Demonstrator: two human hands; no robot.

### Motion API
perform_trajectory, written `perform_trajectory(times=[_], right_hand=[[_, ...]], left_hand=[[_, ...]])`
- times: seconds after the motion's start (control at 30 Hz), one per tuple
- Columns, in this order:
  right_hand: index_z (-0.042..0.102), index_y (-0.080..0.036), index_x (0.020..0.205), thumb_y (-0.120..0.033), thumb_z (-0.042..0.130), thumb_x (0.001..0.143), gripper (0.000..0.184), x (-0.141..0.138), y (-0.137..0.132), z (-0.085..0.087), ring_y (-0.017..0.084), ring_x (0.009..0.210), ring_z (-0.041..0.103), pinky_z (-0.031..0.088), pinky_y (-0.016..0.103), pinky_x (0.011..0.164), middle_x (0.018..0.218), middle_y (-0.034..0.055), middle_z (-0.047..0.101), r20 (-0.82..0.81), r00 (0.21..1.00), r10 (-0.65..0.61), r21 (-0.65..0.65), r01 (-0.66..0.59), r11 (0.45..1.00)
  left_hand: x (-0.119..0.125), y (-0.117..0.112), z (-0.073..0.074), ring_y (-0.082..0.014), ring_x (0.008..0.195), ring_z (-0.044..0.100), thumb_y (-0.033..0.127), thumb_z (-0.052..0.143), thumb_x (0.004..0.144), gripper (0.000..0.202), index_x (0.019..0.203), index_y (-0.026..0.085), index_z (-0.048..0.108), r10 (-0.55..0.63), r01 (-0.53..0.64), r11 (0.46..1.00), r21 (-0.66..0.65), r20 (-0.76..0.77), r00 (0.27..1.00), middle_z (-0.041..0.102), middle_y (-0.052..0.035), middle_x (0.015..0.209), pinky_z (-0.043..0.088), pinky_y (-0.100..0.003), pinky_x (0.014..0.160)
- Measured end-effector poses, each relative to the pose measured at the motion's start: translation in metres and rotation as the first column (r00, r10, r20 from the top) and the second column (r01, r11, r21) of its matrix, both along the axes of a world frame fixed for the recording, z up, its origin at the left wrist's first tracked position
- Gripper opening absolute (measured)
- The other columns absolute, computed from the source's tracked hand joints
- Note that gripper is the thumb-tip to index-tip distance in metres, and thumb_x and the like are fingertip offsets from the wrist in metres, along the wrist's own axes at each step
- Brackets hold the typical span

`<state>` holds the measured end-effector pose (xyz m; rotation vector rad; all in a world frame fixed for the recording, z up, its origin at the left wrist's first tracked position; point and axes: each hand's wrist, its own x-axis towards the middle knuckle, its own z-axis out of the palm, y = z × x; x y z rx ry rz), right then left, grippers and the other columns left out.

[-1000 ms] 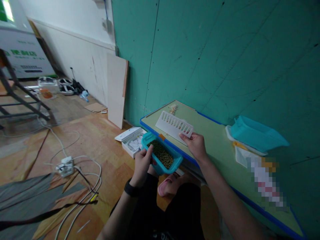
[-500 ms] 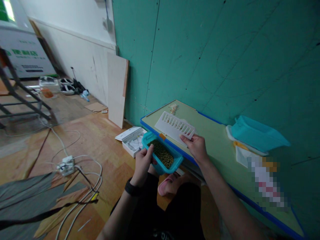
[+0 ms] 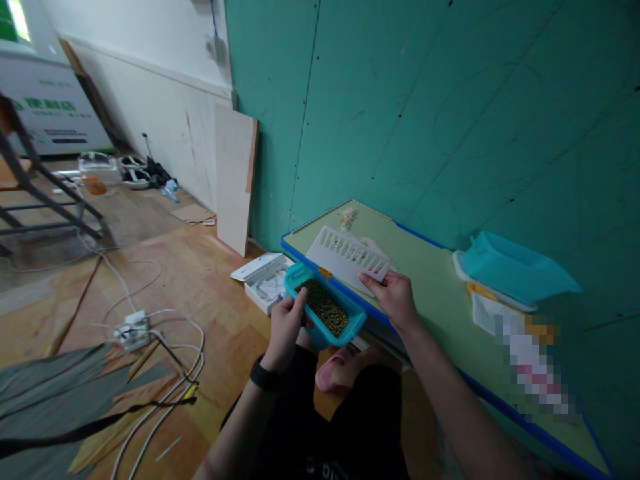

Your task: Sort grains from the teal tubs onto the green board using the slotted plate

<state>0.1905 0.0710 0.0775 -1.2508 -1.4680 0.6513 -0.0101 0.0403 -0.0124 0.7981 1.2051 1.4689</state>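
My left hand (image 3: pixel 286 327) grips the near wall of a small teal tray (image 3: pixel 350 327) full of green beans (image 3: pixel 325 309), held just off the edge of the table (image 3: pixel 440 293). My right hand (image 3: pixel 395 298) pinches the near corner of a white slotted plastic sieve plate (image 3: pixel 345 257), which lies tilted on the table top beside the tray. A little heap of pale beans (image 3: pixel 347 217) lies at the table's far corner. A dark watch band is on my left wrist.
A teal box (image 3: pixel 510 270) on a white lid, with papers in front, sits at the table's right against the green wall. On the floor: an open white box (image 3: pixel 263 279), a leaning board (image 3: pixel 235 180), a power strip (image 3: pixel 131 330) with cables, and a metal frame at left.
My right hand has shifted the white sieve plate slightly left and tilted it, its far end now nearer the table edge. The tray and my left hand have hardly moved.
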Motion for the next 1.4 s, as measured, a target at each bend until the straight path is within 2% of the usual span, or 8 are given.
perform_trajectory(times=[0.17, 0.37, 0.83, 1.03, 1.23, 1.33, 1.4], right_hand=[[0.079, -0.017, 0.088, -0.044, 0.079, 0.07, 0.032, 0.0, 0.001, 0.001, 0.03, 0.086, 0.076, 0.061, 0.041, 0.081, 0.092, 0.0095, 0.079, -0.006, 1.0, -0.015, -0.013, 0.015, 1.0], [0.079, -0.016, 0.088, -0.045, 0.079, 0.071, 0.033, 0.005, 0.007, -0.003, 0.03, 0.087, 0.076, 0.06, 0.041, 0.082, 0.093, 0.0098, 0.079, 0.011, 1.0, -0.011, -0.03, 0.011, 0.999], [0.078, -0.017, 0.086, -0.044, 0.078, 0.073, 0.03, -0.002, -0.004, 0.002, 0.028, 0.084, 0.076, 0.06, 0.04, 0.081, 0.09, 0.0084, 0.079, 0.025, 0.999, 0.023, -0.014, -0.023, 1.0], [0.079, -0.02, 0.088, -0.043, 0.071, 0.082, 0.025, -0.009, -0.012, -0.005, 0.028, 0.084, 0.076, 0.059, 0.036, 0.078, 0.091, 0.0075, 0.079, 0.165, 0.986, -0.027, 0.068, 0.016, 0.998], [0.079, -0.024, 0.102, -0.039, 0.057, 0.093, 0.027, -0.032, -0.029, -0.007, 0.026, 0.084, 0.075, 0.055, 0.032, 0.078, 0.094, 0.0095, 0.079, 0.435, 0.899, -0.057, 0.203, -0.036, 0.979], [0.078, -0.023, 0.103, -0.038, 0.056, 0.094, 0.028, -0.03, -0.032, -0.005, 0.026, 0.086, 0.075, 0.054, 0.032, 0.079, 0.097, 0.0102, 0.079, 0.444, 0.894, -0.065, 0.225, -0.041, 0.974], [0.079, -0.023, 0.1, -0.04, 0.059, 0.092, 0.027, -0.018, -0.03, -0.004, 0.027, 0.085, 0.075, 0.055, 0.032, 0.078, 0.096, 0.0102, 0.079, 0.405, 0.906, -0.123, 0.237, 0.026, 0.971]], left_hand=[[0.0, 0.002, -0.004, -0.0131, 0.035, 0.053, 0.067, 0.07, 0.073, 0.054, 0.052, 0.021, 0.052, 0.004, -0.004, 1.0, -0.006, -0.021, 1.0, 0.054, 0.0017, 0.037, 0.039, -0.023, 0.039], [0.0, -0.001, 0.0, -0.0131, 0.035, 0.053, 0.069, 0.071, 0.072, 0.055, 0.053, 0.021, 0.051, 0.003, -0.003, 1.0, -0.008, -0.011, 1.0, 0.054, 0.0018, 0.037, 0.039, -0.023, 0.039], [0.0, 0.001, -0.001, -0.0136, 0.035, 0.054, 0.067, 0.07, 0.073, 0.054, 0.052, 0.021, 0.052, 0.001, -0.001, 1.0, -0.003, -0.002, 1.0, 0.054, 0.0012, 0.037, 0.037, -0.023, 0.04], [0.0, 0.0, -0.004, -0.0131, 0.036, 0.053, 0.067, 0.07, 0.074, 0.054, 0.053, 0.021, 0.053, 0.014, -0.014, 1.0, -0.01, -0.013, 1.0, 0.055, 0.0009, 0.037, 0.038, -0.023, 0.041], [0.0, 0.0, 0.0, -0.0127, 0.037, 0.052, 0.068, 0.071, 0.071, 0.056, 0.05, 0.02, 0.052, 0.006, -0.006, 1.0, -0.021, -0.009, 1.0, 0.056, 0.0004, 0.038, 0.041, -0.023, 0.043], [0.0, -0.002, 0.005, -0.013, 0.037, 0.052, 0.068, 0.074, 0.068, 0.056, 0.05, 0.02, 0.051, 0.011, -0.011, 0.999, -0.033, 0.007, 1.0, 0.054, 0.0015, 0.038, 0.041, -0.024, 0.042], [0.0, -0.003, 0.007, -0.0131, 0.037, 0.052, 0.068, 0.074, 0.067, 0.055, 0.052, 0.02, 0.052, 0.023, -0.023, 0.999, -0.038, 0.013, 1.0, 0.052, 0.0028, 0.038, 0.041, -0.024, 0.042]])
